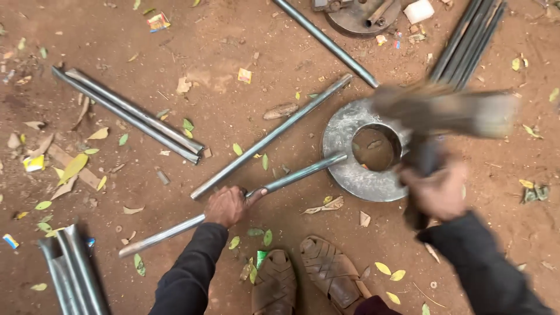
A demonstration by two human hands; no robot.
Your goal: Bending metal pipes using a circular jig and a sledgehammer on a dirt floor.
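My left hand (pixel 226 205) grips a grey metal pipe (pixel 291 175) near its middle. The pipe lies on the dirt, and its far end rests on a thick steel ring (pixel 344 169) with a round hole. My right hand (pixel 436 189) is closed on the dark handle of a hammer (pixel 449 112). The hammer's head is blurred by motion and hangs over the right side of the ring. Both my sleeves are black, and my brown sandals (pixel 303 277) stand just below the pipe.
Another loose pipe (pixel 271 137) lies beside the held one. Pipe bundles lie at the left (pixel 131 114), bottom left (pixel 73 268) and top right (pixel 466 41). One long pipe (pixel 326 42) and a round metal base (pixel 361 16) sit at the top. Leaves and litter dot the ground.
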